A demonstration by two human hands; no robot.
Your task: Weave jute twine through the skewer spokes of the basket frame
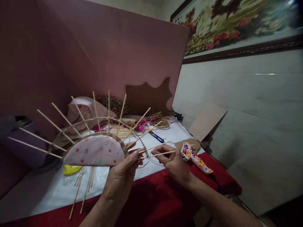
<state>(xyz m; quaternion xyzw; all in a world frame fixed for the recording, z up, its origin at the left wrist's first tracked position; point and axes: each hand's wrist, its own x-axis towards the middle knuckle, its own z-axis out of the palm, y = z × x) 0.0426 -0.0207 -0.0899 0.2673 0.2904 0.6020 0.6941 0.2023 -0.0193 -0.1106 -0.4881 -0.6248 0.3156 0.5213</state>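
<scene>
A half-round piece (pixel 94 150) covered in white cloth with small coloured spots has a brown twine-wrapped rim, and several thin wooden sticks (pixel 78 110) fan out from it. My left hand (pixel 124 171) is closed on its right end, thumb on top near the lowest sticks. A strand of twine (pixel 141 142) weaves across the sticks in an arc and comes down to the right end. My right hand (pixel 175 164) is closed in a pinch beside the stick tips, with the twine at its fingertips; the fingers partly hide the grip.
On the white table sheet (pixel 101 186) lie loose sticks (pixel 81 192), a yellow item in clear plastic (pixel 72 170) and a blue utility knife (pixel 156 136). A flower-patterned glue gun (pixel 195 159) rests at right on red cloth (pixel 220 175). Brown cardboard (pixel 148 97) leans behind.
</scene>
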